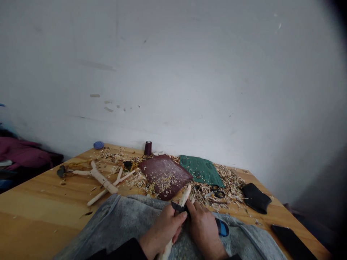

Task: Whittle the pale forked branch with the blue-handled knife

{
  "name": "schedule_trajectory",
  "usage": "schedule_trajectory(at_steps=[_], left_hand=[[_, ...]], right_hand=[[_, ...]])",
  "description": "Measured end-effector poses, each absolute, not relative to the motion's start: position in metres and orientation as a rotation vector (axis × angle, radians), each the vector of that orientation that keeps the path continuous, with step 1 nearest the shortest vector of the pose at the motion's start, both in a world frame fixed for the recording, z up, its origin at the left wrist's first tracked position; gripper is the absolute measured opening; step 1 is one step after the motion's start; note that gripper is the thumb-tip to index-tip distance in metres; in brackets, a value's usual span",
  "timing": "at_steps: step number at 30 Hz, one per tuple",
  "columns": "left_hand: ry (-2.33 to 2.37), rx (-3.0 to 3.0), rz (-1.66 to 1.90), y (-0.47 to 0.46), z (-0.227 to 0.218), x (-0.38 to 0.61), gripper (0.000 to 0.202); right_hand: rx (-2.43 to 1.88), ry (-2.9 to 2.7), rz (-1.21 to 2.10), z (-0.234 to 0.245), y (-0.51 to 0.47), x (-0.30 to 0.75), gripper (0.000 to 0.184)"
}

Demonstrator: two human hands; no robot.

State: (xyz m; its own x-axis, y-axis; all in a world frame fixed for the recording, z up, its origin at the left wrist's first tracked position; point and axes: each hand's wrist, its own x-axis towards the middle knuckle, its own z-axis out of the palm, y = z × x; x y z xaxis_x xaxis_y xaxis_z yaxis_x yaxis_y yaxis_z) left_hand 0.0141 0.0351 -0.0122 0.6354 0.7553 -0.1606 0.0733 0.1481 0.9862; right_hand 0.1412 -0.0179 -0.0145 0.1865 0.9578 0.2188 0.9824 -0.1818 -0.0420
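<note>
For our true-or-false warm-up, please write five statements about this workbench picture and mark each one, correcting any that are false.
1. The left hand holds a pale stick. True.
2. The right hand lies flat on the tabletop. False: it grips a tool with a blue and black handle.
3. Shavings are scattered over the maroon sheet. True.
4. The green sheet lies left of the maroon sheet. False: it lies to the right.
5. The dark thread spool stands upright near the wall. True.
</note>
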Motion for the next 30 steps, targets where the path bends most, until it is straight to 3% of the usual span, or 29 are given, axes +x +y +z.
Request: schedule_trajectory(at_steps=[16,30], left_hand=[[0.900,1.535,0.576,0.032,-0.007,0.013,0.019],[0.940,1.531,0.525,0.033,-0.011,0.015,0.038]], right_hand=[[-2.302,-1.881,-0.335,-0.019,-0.018,0.141,0.044],[-2.303,-1.825,-0.343,-0.017,-0.018,0.142,0.043]])
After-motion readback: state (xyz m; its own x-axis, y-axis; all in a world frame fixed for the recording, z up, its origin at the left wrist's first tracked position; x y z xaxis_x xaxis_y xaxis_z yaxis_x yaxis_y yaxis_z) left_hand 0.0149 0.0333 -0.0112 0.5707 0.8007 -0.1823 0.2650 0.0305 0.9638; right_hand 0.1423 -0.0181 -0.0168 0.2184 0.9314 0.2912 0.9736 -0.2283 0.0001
